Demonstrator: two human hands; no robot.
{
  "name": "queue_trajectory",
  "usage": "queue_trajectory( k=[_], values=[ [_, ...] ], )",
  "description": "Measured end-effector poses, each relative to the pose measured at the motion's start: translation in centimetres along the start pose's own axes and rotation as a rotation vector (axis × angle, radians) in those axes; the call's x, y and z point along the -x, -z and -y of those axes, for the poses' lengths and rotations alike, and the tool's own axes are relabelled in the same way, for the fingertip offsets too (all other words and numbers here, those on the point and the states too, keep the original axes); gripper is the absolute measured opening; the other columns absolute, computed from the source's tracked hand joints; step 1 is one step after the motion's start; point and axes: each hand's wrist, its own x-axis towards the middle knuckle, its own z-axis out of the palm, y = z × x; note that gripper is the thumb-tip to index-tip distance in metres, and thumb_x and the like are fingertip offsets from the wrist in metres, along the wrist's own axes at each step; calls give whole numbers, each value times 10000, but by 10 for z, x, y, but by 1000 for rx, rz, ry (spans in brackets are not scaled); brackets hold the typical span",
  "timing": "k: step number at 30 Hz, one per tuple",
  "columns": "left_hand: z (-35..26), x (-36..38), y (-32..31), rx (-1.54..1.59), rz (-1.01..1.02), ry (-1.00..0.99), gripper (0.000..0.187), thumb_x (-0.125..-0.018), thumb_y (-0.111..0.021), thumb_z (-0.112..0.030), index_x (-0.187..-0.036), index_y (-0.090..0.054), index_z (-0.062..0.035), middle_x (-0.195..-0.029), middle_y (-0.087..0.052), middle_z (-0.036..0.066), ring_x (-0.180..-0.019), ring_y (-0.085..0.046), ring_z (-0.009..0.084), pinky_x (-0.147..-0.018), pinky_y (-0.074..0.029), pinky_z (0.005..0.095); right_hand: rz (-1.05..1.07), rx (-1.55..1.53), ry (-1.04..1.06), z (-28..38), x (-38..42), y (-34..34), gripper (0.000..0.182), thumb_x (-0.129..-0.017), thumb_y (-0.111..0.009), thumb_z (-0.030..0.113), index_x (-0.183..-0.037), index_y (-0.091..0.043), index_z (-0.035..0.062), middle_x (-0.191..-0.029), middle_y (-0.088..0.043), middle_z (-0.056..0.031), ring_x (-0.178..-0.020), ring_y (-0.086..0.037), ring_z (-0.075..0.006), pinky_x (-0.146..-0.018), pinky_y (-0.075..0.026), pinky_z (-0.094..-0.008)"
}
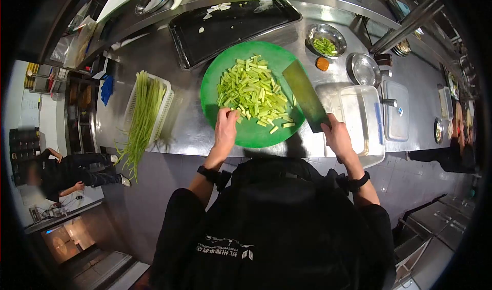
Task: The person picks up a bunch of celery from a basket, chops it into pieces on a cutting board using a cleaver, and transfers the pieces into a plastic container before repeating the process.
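A round green cutting board [246,136] lies on the steel counter in front of me, with a heap of cut celery pieces [256,90] on it. My left hand [224,131] is at the board's near left side, its fingers bent together on pieces at the heap's lower edge. The fingertips are partly hidden among them. In my right hand [338,139] is the handle of a cleaver [303,92]. Its broad blade slants up and left over the board's right edge, beside the heap and apart from it.
Long green stalks [141,110] overhang a white basket [166,103] at left. Behind the board lies a black tray [236,28]. To the right are a steel bowl of cut greens [325,44], an empty-looking bowl [365,68] and a plastic container [359,121]. People stand far left and right.
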Motion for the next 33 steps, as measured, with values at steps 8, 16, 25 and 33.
queue_trajectory(
  k=[8, 16, 25, 33],
  values=[
    [36, 62, -7, 42, 20, -34, 285, -839, -652, 8, -1123, -666, -11, -1126, -572, 165, -1042, -596, 365, -876, -512, 422, 136, 179, 436, 32, 3, -40, 244, -952, -620, 139, -1150, -565, 8, -713, -643, -271, -717, -655, -465, -635, -504, -549],
    [28, 57, -9, 93, -130, 31, 144, -869, -635, 37, -993, -689, -13, -1046, -643, 166, -947, -651, 359, -823, -537, 417, 218, 303, 638, 65, 5, -64, 277, -931, -632, 101, -1170, -567, -25, -634, -615, -239, -644, -645, -441, -587, -508, -516],
    [26, 56, -13, 118, -150, 27, 141, -863, -634, 67, -984, -678, 9, -1058, -631, 169, -987, -638, 352, -851, -529, 409, 319, 396, 658, 76, 8, -73, 228, -916, -578, 63, -1111, -579, -56, -663, -635, -237, -664, -669, -421, -602, -543, -505],
    [18, 39, -10, 143, -101, 25, 124, -872, -661, 28, -992, -669, 2, -1012, -615, 163, -943, -630, 367, -811, -525, 427, 281, 168, 536, 44, -8, -65, 292, -942, -624, 126, -1189, -541, -5, -708, -637, -262, -714, -640, -476, -652, -509, -550]
  ],
)
